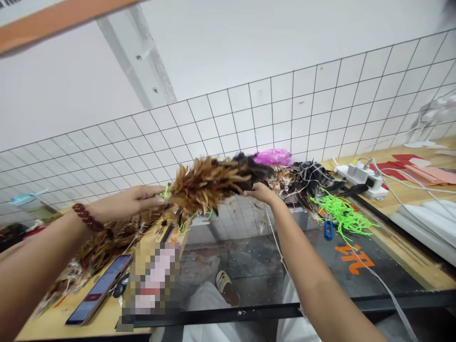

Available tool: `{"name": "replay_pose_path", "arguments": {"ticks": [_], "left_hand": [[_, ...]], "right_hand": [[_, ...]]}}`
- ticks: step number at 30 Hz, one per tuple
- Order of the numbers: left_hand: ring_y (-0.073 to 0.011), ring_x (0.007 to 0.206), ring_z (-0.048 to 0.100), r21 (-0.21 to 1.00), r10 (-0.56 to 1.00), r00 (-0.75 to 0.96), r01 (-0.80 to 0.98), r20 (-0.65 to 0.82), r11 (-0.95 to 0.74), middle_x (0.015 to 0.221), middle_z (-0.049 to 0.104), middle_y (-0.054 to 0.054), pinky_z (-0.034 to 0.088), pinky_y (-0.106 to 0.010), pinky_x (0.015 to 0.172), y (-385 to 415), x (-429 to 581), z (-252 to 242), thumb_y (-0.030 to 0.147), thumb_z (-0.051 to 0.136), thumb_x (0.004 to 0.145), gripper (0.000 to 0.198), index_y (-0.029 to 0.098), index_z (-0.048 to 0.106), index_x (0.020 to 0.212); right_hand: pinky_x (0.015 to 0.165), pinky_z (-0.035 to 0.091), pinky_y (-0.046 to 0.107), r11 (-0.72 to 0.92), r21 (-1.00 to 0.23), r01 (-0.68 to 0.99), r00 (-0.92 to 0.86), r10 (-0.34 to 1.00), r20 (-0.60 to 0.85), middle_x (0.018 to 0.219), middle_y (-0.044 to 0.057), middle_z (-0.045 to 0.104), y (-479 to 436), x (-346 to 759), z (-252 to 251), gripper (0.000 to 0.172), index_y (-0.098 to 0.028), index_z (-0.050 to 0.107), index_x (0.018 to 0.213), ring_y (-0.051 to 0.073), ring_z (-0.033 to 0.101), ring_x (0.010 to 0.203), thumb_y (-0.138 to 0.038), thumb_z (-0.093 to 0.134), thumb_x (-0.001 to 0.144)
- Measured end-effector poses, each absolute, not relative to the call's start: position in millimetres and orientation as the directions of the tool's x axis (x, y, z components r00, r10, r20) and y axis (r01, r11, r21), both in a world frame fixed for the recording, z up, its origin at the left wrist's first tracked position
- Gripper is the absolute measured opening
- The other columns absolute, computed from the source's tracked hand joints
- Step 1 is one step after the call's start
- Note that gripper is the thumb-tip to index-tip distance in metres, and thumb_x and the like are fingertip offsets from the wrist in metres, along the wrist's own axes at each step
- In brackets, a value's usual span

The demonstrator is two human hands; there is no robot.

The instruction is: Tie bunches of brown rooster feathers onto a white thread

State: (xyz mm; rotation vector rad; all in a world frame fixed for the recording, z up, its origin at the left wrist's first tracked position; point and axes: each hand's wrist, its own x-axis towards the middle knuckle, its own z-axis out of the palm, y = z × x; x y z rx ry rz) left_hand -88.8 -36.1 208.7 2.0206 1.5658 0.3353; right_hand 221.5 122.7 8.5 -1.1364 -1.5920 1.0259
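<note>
A bundle of brown and black feathers (210, 183) is held level above the glass table top (306, 266). My left hand (137, 200) is closed round its left end, where a bit of neon green cord shows; a dark red bead bracelet (85, 217) sits on that wrist. My right hand (261, 192) grips the darker right end of the bundle, with a thin white string hanging down from it along my forearm.
Loose brown feathers (107, 247) lie at the left beside a phone (99, 289). Neon green cords (340, 211), blue snips (328, 228), a dark feather and wire heap (306, 180), a pink bag (273, 156) and a white power strip (363, 179) lie at the right.
</note>
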Motion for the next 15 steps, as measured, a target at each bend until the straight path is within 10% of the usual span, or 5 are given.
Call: {"name": "replay_pose_path", "arguments": {"ticks": [4,7,11,15], "left_hand": [[-0.0023,0.039,0.027,0.949,0.995,0.097,0.315,-0.015,-0.016,0.051,0.038,0.007,0.017,-0.010,0.037,-21,-83,188,0.023,0.058,0.080,0.009,0.016,0.052,0.081],[-0.0016,0.037,0.019,0.997,0.996,0.074,-0.061,0.054,-0.050,0.052,0.033,0.008,0.011,-0.010,0.034,-12,-64,163,0.025,0.065,0.077,0.029,0.019,0.037,0.070],[-0.0018,0.038,0.022,0.928,0.985,0.163,-0.374,0.056,0.009,0.053,0.031,0.008,0.013,-0.010,0.033,-5,-32,131,0.022,0.068,0.075,0.036,0.019,0.032,0.069],[-0.0012,0.038,0.022,0.821,0.971,0.235,-0.563,0.049,0.095,0.056,0.031,0.008,0.014,-0.010,0.033,-2,-11,101,0.021,0.062,0.080,0.034,0.018,0.031,0.068]], "right_hand": [[0.060,0.039,0.023,0.363,-0.734,0.574,-0.396,0.908,0.139,0.052,-0.001,0.056,115,214,16,0.015,-0.015,0.066,0.058,0.012,0.050,0.057,-0.028,0.073,0.061],[0.067,0.044,0.026,0.394,-0.644,0.656,-0.549,0.835,-0.049,0.073,0.005,0.068,105,214,35,0.038,-0.015,0.072,0.079,0.018,0.059,0.071,-0.026,0.083,0.045],[0.082,0.046,0.027,0.374,-0.879,0.295,-0.667,0.740,0.091,0.116,0.010,0.063,77,192,62,0.076,-0.017,0.060,0.118,0.021,0.059,0.100,-0.038,0.084,0.049],[0.072,0.046,0.023,0.183,-0.983,-0.022,-0.515,0.841,0.168,0.097,0.005,0.066,45,152,64,0.042,-0.015,0.060,0.105,0.013,0.060,0.085,-0.031,0.073,0.068]]}}
